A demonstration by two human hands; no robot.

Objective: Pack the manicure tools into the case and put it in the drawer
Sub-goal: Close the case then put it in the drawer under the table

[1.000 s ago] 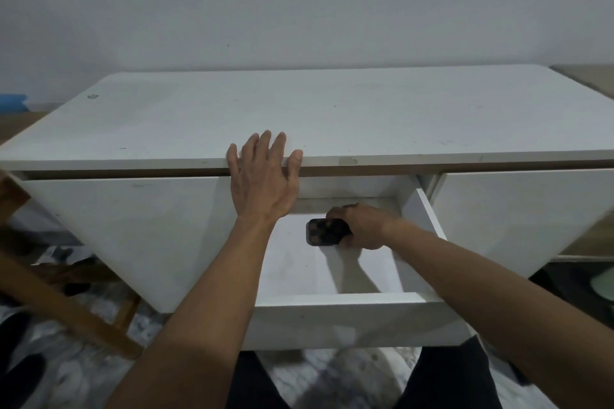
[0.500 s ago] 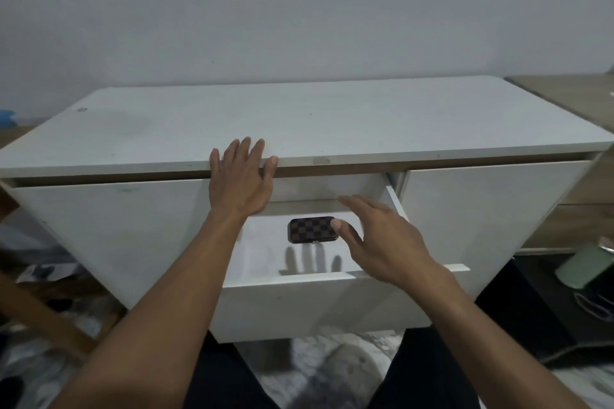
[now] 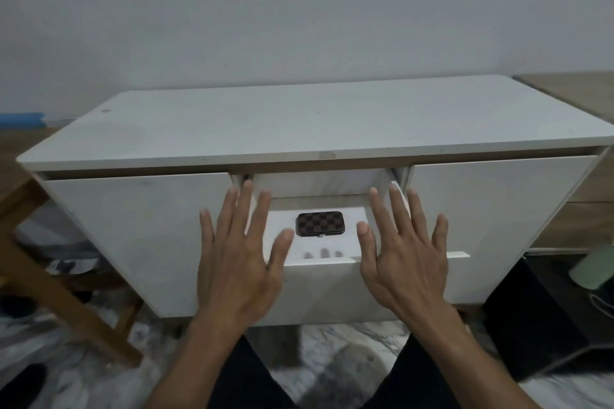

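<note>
Wood shows at the far left: the slanted brown wooden leg of some piece of furniture, cut off by the frame edge so its form cannot be made out. Beside it stands the low white cabinet, whose flat white surface is bare apart from a small round mark near the back left corner. Between two closed white fronts, the white middle drawer stands pulled out. The left hand hovers palm down over the drawer's left part with fingers spread, holding nothing; it covers the drawer's left wall and part of the floor inside. In the gap between the two hands lies the small rounded rectangular case with a brown and black checkered lid, closed and flat on the drawer floor towards the back; its contents are hidden. The right hand is likewise spread, palm down and empty, hiding the drawer's right wall. Faint finger shadows fall on the drawer floor just in front of the case. At the far right a pale green rounded object is cut off and unclear.
</note>
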